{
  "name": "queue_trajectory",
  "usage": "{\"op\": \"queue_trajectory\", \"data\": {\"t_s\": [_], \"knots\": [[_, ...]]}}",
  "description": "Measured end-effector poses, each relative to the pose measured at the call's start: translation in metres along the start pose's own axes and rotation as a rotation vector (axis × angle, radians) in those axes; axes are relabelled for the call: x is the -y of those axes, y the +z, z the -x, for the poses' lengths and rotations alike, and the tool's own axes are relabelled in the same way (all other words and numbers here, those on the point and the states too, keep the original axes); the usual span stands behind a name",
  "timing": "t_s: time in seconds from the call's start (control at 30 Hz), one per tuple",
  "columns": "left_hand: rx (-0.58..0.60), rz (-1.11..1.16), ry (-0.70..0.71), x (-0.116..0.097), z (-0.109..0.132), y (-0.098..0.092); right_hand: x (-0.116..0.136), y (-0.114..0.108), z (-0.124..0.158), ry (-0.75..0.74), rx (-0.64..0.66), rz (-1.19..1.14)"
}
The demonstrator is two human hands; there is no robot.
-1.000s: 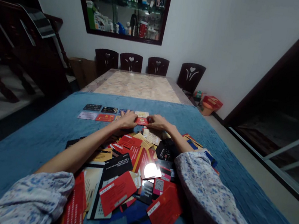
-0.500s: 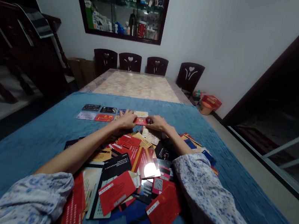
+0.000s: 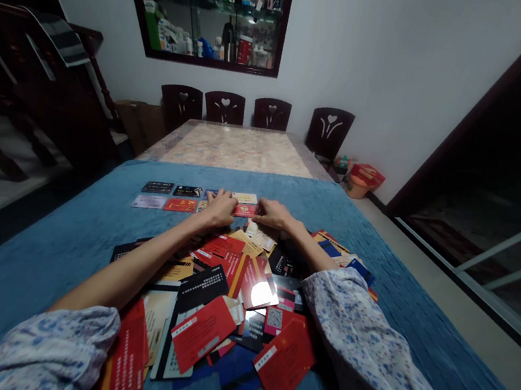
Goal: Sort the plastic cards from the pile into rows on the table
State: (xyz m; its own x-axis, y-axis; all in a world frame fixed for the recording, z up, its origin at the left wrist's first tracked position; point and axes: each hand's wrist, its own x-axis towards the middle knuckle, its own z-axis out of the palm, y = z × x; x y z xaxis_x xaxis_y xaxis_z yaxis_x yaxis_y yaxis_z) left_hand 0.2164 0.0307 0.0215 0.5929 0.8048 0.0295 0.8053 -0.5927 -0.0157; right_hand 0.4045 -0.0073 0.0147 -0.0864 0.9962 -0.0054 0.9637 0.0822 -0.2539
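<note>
One red card (image 3: 245, 210) with pale print lies flat, long axis nine to three o'clock, at three from the left hand (image 3: 222, 207) and nine from the right hand (image 3: 275, 214), both about equally near. Each grip curls by a short edge; whether either pinches, I cannot tell. Cream card (image 3: 245, 198) at twelve, pile (image 3: 203, 334) at six, on blue cloth (image 3: 56, 235).

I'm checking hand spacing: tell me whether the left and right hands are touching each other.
Apart. The head view shows a plain gap between the left hand and right hand, with a red card visible between them.
</note>
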Motion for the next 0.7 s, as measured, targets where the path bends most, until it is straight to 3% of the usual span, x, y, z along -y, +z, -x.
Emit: {"op": "queue_trajectory", "data": {"t_s": [0.13,0.47,0.7], "knots": [[-0.058,0.049,0.014,-0.005,0.007,0.0,0.0,0.0,0.002,-0.008,-0.007,0.054],[0.015,0.15,0.126,-0.035,0.024,0.003,-0.004,0.001,0.007,-0.042,0.002,0.048],[0.037,0.13,0.136,-0.044,0.027,0.001,-0.008,0.001,0.017,-0.025,0.01,0.054]]}}
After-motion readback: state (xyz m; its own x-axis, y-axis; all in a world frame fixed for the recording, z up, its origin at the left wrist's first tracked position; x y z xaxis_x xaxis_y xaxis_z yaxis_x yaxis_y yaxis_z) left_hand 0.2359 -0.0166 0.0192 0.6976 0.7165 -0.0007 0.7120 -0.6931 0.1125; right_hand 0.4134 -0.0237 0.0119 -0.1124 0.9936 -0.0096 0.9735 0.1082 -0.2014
